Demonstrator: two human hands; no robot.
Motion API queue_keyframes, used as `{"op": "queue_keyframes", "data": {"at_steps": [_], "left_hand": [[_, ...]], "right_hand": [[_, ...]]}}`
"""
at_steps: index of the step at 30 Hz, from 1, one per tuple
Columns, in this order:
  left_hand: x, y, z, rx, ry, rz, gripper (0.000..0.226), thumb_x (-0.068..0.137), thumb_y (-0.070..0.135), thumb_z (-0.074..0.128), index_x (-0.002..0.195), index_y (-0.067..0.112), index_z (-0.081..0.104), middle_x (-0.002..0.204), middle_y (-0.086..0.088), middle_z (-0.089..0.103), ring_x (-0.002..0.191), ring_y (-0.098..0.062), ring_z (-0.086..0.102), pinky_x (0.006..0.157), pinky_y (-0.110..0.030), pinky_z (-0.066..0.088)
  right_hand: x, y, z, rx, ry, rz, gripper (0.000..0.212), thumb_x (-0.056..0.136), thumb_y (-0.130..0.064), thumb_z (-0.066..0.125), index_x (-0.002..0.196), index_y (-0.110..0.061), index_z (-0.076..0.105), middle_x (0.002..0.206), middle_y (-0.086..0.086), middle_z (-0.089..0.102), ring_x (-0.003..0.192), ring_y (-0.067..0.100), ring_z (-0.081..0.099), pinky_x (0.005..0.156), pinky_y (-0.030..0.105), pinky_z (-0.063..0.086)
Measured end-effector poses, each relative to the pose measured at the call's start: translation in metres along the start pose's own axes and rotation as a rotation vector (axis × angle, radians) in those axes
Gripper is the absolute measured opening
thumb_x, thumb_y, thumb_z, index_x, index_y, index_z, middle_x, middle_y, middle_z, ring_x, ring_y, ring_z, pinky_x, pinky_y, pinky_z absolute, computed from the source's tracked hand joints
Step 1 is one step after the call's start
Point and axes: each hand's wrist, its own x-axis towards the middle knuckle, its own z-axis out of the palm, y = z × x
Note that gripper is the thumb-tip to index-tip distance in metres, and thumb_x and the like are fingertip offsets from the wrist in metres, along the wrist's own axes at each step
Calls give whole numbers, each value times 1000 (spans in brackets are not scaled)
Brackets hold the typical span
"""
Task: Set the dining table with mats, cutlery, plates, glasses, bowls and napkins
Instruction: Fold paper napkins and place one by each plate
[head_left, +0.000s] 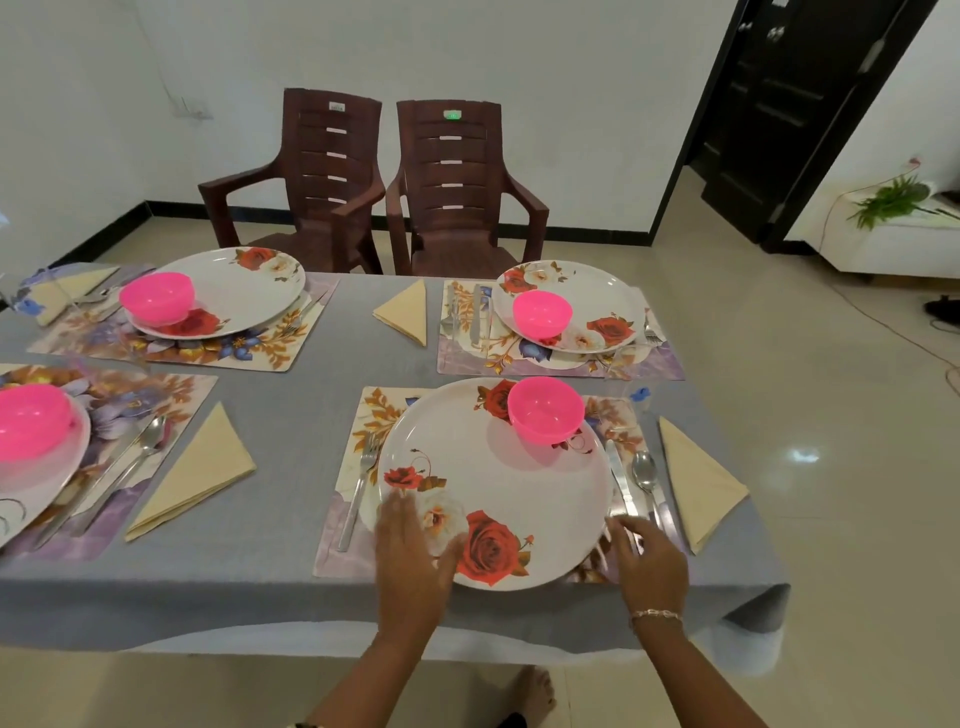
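While left hand (410, 545) rests flat on plate (509, 467) at eight o'clock, grip of right hand (649, 556) at four o'clock unclear; recommend centring plate squarely on mat (371, 413).

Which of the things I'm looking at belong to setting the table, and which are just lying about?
Part of the job: near plate, pink bowl, mat, fork, knife, spoon, napkin, and the same at the other three places.

Just there: left chair, right chair, plant, door.
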Motion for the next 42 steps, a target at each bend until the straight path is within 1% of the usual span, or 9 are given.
{"op": "queue_keyframes", "data": {"at_steps": [4, 8, 12, 15, 20, 24, 29, 34, 42], "left_hand": [[42, 34, 18, 173, -199, 193, 86, 87, 51, 54, 149, 9, 12, 158, -11, 9, 146, -30, 8, 114, -37, 0], [76, 38, 24, 325, -219, 89, 97, 85, 64, 45, 150, 8, -2, 157, -16, -8, 146, -30, -9, 112, -38, -15], [99, 21, 20, 399, -195, -59, 109, 75, 71, 52, 150, 7, 6, 156, -23, 1, 144, -38, 0, 116, -49, -4], [104, 17, 20, 496, -198, -20, 114, 68, 87, 28, 143, 1, 33, 147, -30, 28, 136, -46, 28, 110, -59, 20], [101, 27, 20, 642, -320, -102, 106, 74, 83, 28, 151, 16, 1, 158, -15, -5, 146, -32, -2, 111, -62, 10], [102, 28, 18, 662, -328, -96, 106, 73, 84, 26, 151, 18, -1, 158, -12, -7, 146, -30, -4, 112, -60, 9], [101, 28, 18, 691, -330, -100, 136, 38, 89, -29, 151, 18, -1, 158, -12, -4, 146, -31, 0, 111, -62, 9], [100, 32, 19, 711, -324, -91, 106, 72, 85, 24, 150, 17, -1, 158, -13, -3, 146, -31, 0, 111, -61, 11], [98, 34, 24, 693, -314, -101, 103, 76, 82, 26, 150, 16, 0, 158, -13, -5, 146, -31, -2, 111, -61, 10]], "right_hand": [[46, -16, 4, 5, 46, -64, 16, 81, -1, 65, 96, 3, 67, 96, 20, 66, 90, 36, 61, 77, 31, 42], [102, -27, -2, 74, 39, 50, 44, 82, -7, 66, 123, -2, 53, 124, 19, 53, 113, 35, 52, 92, 42, 45], [146, -32, -6, 164, -76, 134, 78, 77, -13, 73, 141, -5, 29, 146, 15, 34, 132, 30, 37, 107, 37, 31], [167, -33, 3, 146, -123, 138, 91, 74, -19, 76, 145, -8, 21, 149, 15, 30, 135, 31, 34, 110, 39, 30], [181, -40, 18, 141, -106, 146, 86, 77, -22, 74, 144, -12, 21, 144, 17, 38, 129, 33, 41, 104, 40, 37], [180, -41, 26, 135, -41, 169, 73, 80, -25, 71, 138, -10, 29, 136, 18, 47, 121, 34, 49, 98, 37, 41], [179, -45, 35, 150, -24, 181, 71, 80, -27, 71, 136, -10, 31, 135, 17, 48, 121, 34, 50, 98, 39, 42], [179, -48, 39, 125, -22, 159, 70, 81, -25, 70, 136, -9, 30, 135, 18, 47, 121, 34, 49, 96, 37, 42], [173, -32, 39, 176, -93, 144, 82, 79, -29, 72, 143, -10, 23, 143, 18, 38, 129, 33, 41, 104, 41, 36]]}}
